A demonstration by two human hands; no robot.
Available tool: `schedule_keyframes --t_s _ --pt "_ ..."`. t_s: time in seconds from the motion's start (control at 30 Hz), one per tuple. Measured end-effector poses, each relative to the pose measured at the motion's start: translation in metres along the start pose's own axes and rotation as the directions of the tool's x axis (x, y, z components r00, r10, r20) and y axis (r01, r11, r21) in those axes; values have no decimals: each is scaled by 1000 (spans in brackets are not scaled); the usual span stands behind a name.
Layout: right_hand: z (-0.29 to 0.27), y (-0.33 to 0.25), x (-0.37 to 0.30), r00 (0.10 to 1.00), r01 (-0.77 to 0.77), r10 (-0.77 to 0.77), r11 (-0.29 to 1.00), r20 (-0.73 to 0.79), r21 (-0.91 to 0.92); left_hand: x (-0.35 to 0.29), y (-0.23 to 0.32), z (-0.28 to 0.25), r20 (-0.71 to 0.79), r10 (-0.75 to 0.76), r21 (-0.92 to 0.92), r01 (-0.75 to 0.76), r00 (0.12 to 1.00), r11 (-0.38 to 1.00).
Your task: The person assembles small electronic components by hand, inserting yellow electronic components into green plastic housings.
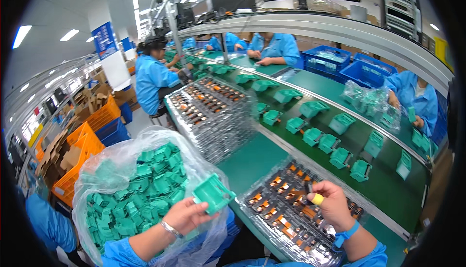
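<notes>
My left hand grips a green plastic housing, an open box-like shell, between thumb and fingers. It is held up beside a clear plastic bag full of similar green housings. My right hand, with a yellow cover on one finger and a blue wrist strap, is closed in a pinch above a clear plastic tray. A small dark part shows at its fingertips. Rows of black, orange and metallic components fill the tray, partly hidden under that hand.
A tall stack of filled trays stands farther along the bench. Green housings sit in rows on the green conveyor. Co-workers sit around the line. Orange crates holding cardboard are at left; blue crates stand behind the line.
</notes>
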State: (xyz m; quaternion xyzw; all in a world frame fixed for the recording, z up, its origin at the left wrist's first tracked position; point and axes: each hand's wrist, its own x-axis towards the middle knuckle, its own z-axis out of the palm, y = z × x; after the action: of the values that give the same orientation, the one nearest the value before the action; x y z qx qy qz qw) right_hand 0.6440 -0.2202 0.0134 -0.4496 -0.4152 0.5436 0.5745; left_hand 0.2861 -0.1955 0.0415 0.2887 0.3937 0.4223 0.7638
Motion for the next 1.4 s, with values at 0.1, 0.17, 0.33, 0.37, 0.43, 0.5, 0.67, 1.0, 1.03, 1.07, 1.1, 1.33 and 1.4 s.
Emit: schedule_keyframes --t_s 0.1,0.17,0.33,0.37,0.43,0.5,0.67,1.0,1.03,1.07,1.1,1.33,1.4 --pt "7 -9 -13 998 26 -25 1000 64 -17 15 -34 29 84 -63 26 61 994 998" --pt "10 -10 -22 986 118 -110 991 121 -58 23 -55 44 119 -70 166 50 990 985" --pt "12 -4 -22 896 441 -394 725 207 -529 35 -80 75 189 -60 334 -7 980 943" --pt "11 -1 -22 898 434 -394 725 196 -534 37 -83 77 194 -73 347 1 978 938" --pt "9 3 -21 907 411 -382 711 178 -570 40 -87 81 199 -93 361 15 976 932" --pt "8 3 -21 909 403 -376 690 179 -601 41 -91 82 199 -107 373 26 974 927" --pt "7 2 -19 918 383 -347 646 194 -660 45 -95 80 198 -81 381 -1 977 925" --pt "0 15 -11 968 249 -176 761 179 -599 40 -94 82 238 -77 427 -32 968 904" --pt "-3 20 -10 983 160 -83 820 163 -549 40 -93 82 241 -80 426 -31 967 904" --pt "-5 25 -8 984 158 -83 820 159 -550 40 -93 82 247 -84 425 -30 965 905" --pt "-8 30 -7 986 81 -13 907 167 -413 40 -92 83 250 -88 426 -28 964 904" --pt "-8 23 -7 949 238 -78 813 305 -532 40 -90 82 302 -68 434 -74 951 898" --pt "-2 23 -9 970 108 -20 929 244 -354 39 -90 85 337 -68 421 -86 939 903"
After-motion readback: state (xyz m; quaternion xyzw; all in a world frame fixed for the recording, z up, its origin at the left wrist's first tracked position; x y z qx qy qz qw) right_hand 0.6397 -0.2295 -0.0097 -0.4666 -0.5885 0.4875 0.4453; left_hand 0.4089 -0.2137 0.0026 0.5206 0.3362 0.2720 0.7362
